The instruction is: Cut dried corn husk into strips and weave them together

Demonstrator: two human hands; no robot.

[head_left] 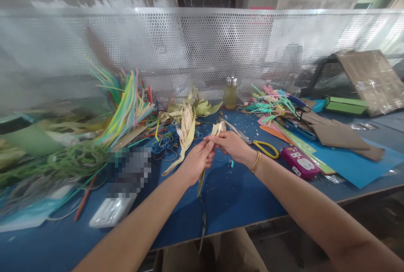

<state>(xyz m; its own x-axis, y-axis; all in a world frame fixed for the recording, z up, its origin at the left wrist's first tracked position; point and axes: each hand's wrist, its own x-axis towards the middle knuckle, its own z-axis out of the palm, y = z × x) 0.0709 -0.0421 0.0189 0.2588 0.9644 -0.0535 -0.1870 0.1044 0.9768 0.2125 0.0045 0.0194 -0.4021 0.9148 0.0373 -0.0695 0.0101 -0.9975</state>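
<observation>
One long perforated metal screen [208, 44] stands behind a blue table [240, 204], which is crowded on both sides. At the far right a large brown board [375, 80] leans at a tilt, and nearer lies a blue sheet [356, 171] of paper, partly covered by brown cardboard [337, 135]. On the left, a fanned bundle of coloured strips [121, 105] rises above a tangle of green cord [77, 158].

At the middle, a pale folded husk [187, 122] lies beyond the left hand, with greener husks [206, 108] behind it. The left hand [197, 160] and right hand [233, 143] meet over the table, fingers curled and fingertips closed on a small pale husk piece [218, 128], whose loose end points away from the person. Below the left hand a thin dark strip [203, 217] hangs past the near table edge; whether it joins the husk piece cannot be told.

Near the right forearm sits a purple case [299, 163], with yellow-handled scissors [256, 142] beside it. A gold bracelet [256, 161] circles the right wrist, and a tiny teal scrap [232, 164] lies below that hand.
</observation>
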